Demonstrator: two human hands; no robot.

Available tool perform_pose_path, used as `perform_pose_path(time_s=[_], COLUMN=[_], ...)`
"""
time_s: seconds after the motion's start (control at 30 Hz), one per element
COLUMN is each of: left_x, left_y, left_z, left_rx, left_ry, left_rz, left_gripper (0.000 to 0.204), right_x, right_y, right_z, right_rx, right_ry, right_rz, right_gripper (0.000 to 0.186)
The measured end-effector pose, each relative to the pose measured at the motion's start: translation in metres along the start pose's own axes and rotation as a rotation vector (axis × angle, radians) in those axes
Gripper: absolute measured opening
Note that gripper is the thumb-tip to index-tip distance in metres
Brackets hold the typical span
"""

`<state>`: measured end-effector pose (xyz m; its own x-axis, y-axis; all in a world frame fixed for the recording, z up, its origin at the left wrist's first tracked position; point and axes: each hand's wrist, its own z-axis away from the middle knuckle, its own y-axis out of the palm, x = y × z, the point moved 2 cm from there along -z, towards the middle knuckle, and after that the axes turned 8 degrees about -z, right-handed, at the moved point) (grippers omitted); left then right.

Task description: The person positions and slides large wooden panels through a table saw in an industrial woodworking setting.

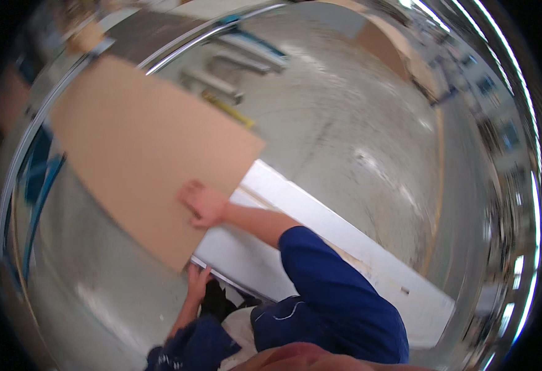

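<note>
A large flat brown board (153, 142) slants across the left half of the view, its near end overlapping a long white panel (339, 216). On top of that near end rests my right hand (204, 203), slightly blurred, fingers spread with nothing gripped. My left hand (197, 281) is lower down, at the near corner where the brown board meets the edge of the white panel. Its fingers close around the board's edge there; their tips are partly hidden. Dark blue sleeves cover both my upper arms.
A metal-edged frame (8, 179) curves along the left, with blue supports (39, 185) below. Grey beams (240, 60) and a yellow bar (229, 109) lie on the grey floor (345, 123) beyond the board. Another brown sheet (385, 46) stands at the far right.
</note>
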<state>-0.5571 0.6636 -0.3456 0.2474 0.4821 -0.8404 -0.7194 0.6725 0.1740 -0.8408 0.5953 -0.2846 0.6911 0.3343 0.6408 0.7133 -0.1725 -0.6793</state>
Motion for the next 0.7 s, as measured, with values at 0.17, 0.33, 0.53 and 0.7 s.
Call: perform_pose_path(time_s=[0.17,0.33,0.53,0.7], left_x=[-0.055,-0.092,-0.113,-0.137], left_y=[0.004,0.007,-0.016,-0.036], left_z=[-0.027,-0.025,-0.037,-0.051], left_rx=[-0.095,-0.159,-0.079,-0.053], left_ry=[-0.067,-0.117,-0.211,-0.256], left_rz=[-0.539,-0.362,-0.393,-0.394], left_gripper=[0.074,0.081,0.092,0.094], right_x=[0.003,0.004,-0.007,-0.018], right_y=[-0.006,-0.010,-0.002,0.003], right_z=[-0.034,-0.052,-0.080,-0.113], right_rx=[0.002,0.055,0.069,0.040], right_ry=[-0.035,0.001,0.004,-0.018], right_rz=[0.150,0.183,0.202,0.189], right_gripper=[0.077,0.076,0.075,0.072])
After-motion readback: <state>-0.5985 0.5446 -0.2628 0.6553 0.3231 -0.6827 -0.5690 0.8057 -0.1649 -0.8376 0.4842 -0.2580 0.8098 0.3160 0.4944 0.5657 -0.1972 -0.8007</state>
